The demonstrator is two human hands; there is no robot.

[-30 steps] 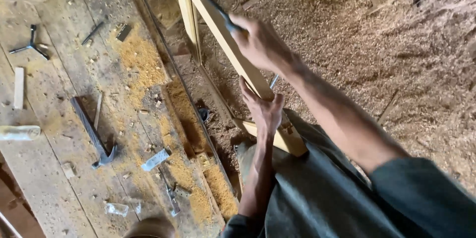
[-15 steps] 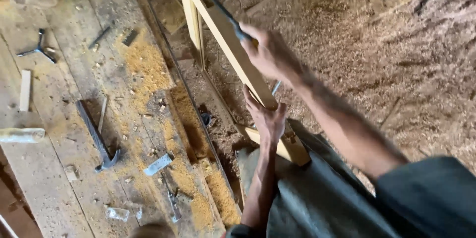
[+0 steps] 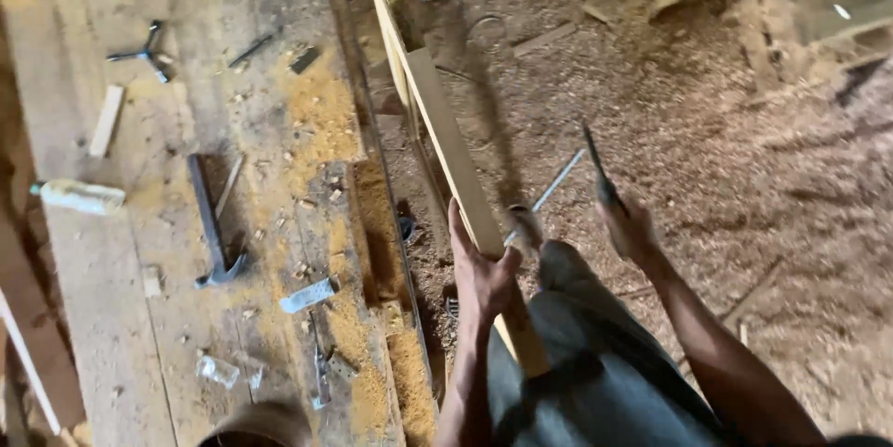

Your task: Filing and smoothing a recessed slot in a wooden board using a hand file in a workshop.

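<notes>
Looking down from the head camera, the left hand [image 3: 482,272] presses against a long pale wooden strip [image 3: 445,145], with the fingers closed around its edge, so it is gripping the strip. This strip runs away from the hand, up and to the left, and its near end passes under the hand toward the grey trousers [image 3: 595,373] of the person. The right hand [image 3: 631,228] is well apart, to the right of the left hand, and it is closed on a thin dark tool [image 3: 596,160] that points up and away from it. Between the two hands a thin light metal rod [image 3: 549,191] lies slanted; I cannot tell what it touches. Far to the left of the left hand, on the dusty wooden workbench [image 3: 112,317], lies a claw hammer [image 3: 210,224], and nearer a small metal bracket [image 3: 309,295]. Sawdust [image 3: 744,177] covers the floor behind the right hand.
</notes>
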